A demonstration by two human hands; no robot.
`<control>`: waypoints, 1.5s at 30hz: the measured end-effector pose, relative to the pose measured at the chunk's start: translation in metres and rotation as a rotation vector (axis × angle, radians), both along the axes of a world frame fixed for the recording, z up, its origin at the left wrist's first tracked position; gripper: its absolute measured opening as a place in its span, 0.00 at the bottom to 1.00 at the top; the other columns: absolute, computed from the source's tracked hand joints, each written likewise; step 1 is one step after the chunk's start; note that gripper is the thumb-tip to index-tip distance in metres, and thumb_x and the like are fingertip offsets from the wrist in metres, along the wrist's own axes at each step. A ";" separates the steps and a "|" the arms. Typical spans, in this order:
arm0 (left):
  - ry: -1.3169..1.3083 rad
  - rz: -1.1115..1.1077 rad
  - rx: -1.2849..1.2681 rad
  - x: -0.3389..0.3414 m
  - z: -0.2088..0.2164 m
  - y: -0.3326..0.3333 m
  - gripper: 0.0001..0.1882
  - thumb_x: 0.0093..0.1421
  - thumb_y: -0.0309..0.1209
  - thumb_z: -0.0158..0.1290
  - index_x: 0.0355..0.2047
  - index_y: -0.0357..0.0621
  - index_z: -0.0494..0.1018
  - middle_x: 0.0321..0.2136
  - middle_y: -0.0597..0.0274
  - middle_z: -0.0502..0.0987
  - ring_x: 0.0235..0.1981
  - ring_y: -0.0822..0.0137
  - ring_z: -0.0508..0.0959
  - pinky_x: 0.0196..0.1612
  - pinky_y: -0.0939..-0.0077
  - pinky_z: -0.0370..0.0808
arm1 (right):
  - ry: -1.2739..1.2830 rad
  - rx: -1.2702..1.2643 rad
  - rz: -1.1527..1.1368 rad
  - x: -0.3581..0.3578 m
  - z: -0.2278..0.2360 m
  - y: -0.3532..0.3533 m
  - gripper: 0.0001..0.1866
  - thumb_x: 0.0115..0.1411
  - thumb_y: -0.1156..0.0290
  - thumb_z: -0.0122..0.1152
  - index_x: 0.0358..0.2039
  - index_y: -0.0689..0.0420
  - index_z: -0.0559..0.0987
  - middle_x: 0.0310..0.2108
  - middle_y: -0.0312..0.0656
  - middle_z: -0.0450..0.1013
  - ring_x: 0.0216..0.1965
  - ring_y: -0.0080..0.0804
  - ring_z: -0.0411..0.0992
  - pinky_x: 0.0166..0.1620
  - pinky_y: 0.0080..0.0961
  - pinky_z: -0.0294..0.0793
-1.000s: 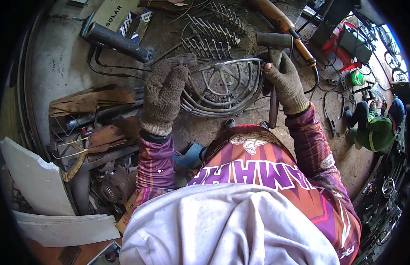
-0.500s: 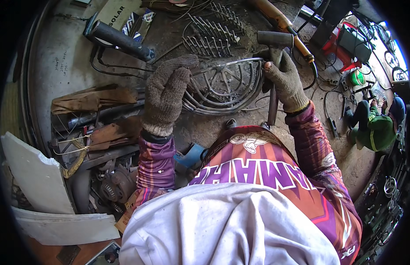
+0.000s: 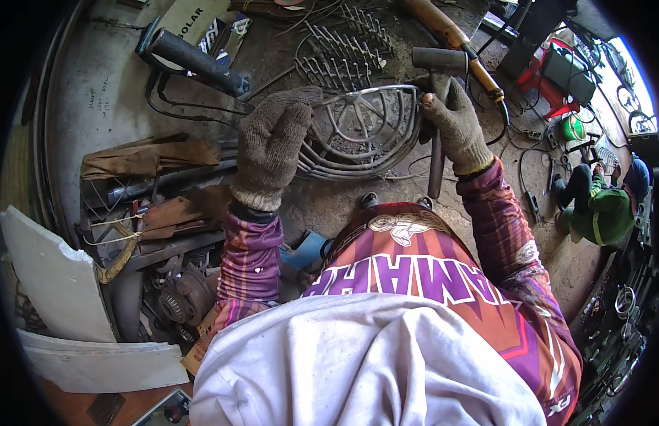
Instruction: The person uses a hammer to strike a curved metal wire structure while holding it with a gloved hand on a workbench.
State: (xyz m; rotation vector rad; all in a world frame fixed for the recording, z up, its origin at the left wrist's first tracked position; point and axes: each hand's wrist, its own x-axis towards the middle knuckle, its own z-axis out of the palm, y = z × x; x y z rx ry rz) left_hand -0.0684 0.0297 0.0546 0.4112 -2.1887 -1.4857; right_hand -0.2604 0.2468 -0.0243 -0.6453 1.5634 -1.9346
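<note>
Several nested half-round metal rod frames with curved inner bars (image 3: 363,167) hang in front of me, held at both ends. My left hand (image 3: 276,138), in a brown-grey knit glove, is closed round their left end. In the same kind of glove, with the thumb tip bare, my right hand (image 3: 454,121) grips their right end. A hammer (image 3: 439,60) is also in my right hand, its dark head above the fingers and its handle pointing down toward me. The fingers of both hands are partly hidden behind the frames.
Rows of metal pegs (image 3: 336,71) lie beyond the frames. An orange power tool (image 3: 443,28) with a cable lies at the far right. A thick dark pipe (image 3: 198,64) stands out at the left. Another person (image 3: 606,209) in green crouches at the right.
The frames have tipped slightly, so their inner bars show more openly. Both hands keep their hold and have shifted only a little.
</note>
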 end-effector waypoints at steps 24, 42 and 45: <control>0.101 0.323 -0.018 -0.009 -0.047 -0.033 0.14 0.68 0.37 0.55 0.43 0.38 0.79 0.36 0.59 0.81 0.38 0.67 0.79 0.43 0.69 0.75 | 0.168 0.568 -0.140 -0.029 -0.065 -0.026 0.28 0.63 0.53 0.56 0.53 0.63 0.75 0.44 0.54 0.78 0.47 0.45 0.77 0.52 0.36 0.73; 0.143 0.119 -0.109 0.001 -0.020 -0.011 0.15 0.68 0.38 0.55 0.43 0.37 0.78 0.32 0.61 0.80 0.32 0.71 0.79 0.38 0.71 0.76 | 0.321 0.666 -0.181 -0.024 -0.047 -0.035 0.30 0.63 0.48 0.57 0.53 0.62 0.75 0.49 0.59 0.76 0.55 0.55 0.73 0.56 0.41 0.71; 0.122 0.107 -0.128 0.003 -0.021 -0.007 0.13 0.64 0.34 0.60 0.45 0.38 0.79 0.33 0.62 0.81 0.34 0.73 0.79 0.39 0.76 0.77 | 0.355 0.659 -0.190 -0.022 -0.047 -0.031 0.30 0.62 0.49 0.58 0.53 0.63 0.75 0.49 0.59 0.76 0.54 0.55 0.73 0.56 0.41 0.71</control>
